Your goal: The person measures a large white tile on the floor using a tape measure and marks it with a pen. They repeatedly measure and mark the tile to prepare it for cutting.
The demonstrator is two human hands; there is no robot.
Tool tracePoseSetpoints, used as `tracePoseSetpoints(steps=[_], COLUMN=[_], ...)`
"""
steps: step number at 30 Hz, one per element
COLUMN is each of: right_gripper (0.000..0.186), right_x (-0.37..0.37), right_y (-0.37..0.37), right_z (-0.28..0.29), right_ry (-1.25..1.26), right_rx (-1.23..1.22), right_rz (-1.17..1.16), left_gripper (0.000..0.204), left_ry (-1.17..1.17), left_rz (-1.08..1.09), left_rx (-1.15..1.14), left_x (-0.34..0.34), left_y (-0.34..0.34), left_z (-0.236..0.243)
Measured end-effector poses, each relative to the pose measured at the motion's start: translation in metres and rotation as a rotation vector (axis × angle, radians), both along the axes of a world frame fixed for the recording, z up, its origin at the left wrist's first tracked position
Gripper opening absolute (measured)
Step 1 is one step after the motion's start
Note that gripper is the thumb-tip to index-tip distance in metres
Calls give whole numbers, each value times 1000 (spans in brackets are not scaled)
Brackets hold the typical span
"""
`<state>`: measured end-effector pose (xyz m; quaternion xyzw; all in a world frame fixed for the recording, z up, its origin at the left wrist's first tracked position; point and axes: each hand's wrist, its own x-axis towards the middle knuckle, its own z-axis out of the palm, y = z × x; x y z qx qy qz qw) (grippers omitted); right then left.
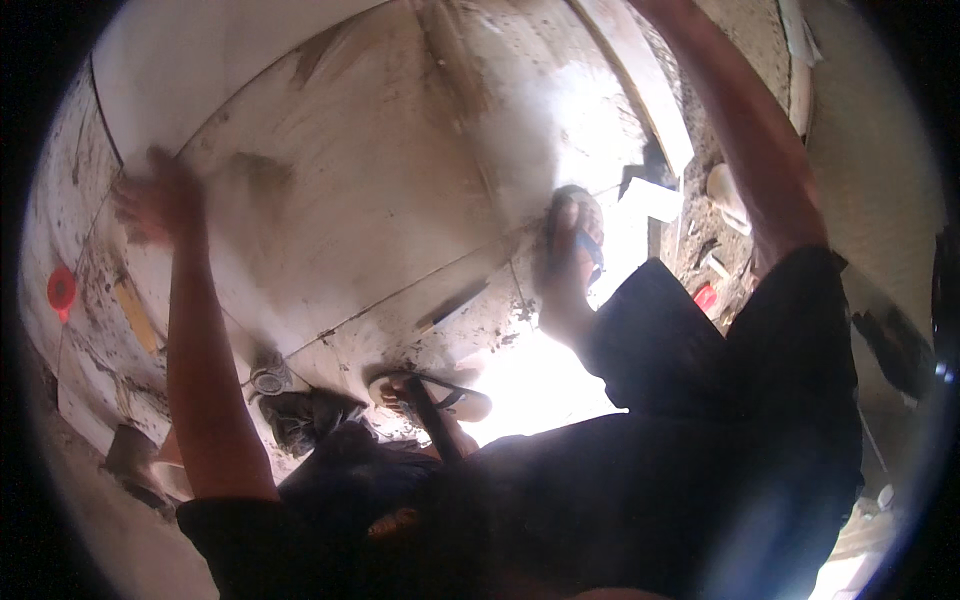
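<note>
My left hand (pixel 158 200) is blurred and lies flat, fingers apart, on a large pale floor tile (pixel 380 180) smeared with grey-brown mortar. It holds nothing. My right forearm (pixel 750 130) reaches up to the top edge of the picture, where the hand is cut off. My two feet in sandals stand on the tiles, one at the middle (pixel 572 235) and one lower down (pixel 430 395). My dark shirt and shorts fill the lower right.
A red round thing (pixel 60 288) and a yellowish wooden piece (pixel 135 315) lie at the left. A dark crumpled cloth (pixel 300 415) sits beside a small ring (pixel 268 380). A long pale strip (pixel 650 90), a white cup (pixel 725 188) and a small red object (pixel 705 297) lie by sandy rubble on the right.
</note>
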<state>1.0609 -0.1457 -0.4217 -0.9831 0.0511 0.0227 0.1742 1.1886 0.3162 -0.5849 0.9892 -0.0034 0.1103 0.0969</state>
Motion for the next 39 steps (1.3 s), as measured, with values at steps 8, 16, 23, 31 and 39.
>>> tracePoseSetpoints(steps=[8, 16, 23, 31, 39], right_gripper=[74, 66, 49, 37, 51], right_x=[-356, -389, -213, 149, 355], right_y=[17, 15, 44, 65, 37], right_z=[-1, -33, 7, -39, -116], right_ry=[443, 516, 292, 47, -196], right_rx=[-278, -326, 541, 1489, 209], right_rz=[174, 125, -319, -642, -460], left_gripper=[94, 81, 84, 83, 87], left_ry=[-276, -75, 96, 219, 323], left_rz=[-393, -301, -282, -257, -260], left_rx=[267, 191, 138, 127, 62], left_x=[3, -27, -27, -17, -11], left_y=[-35, -129, -140, -137, -140], left_z=[-9, 34, 56, 67, 71])
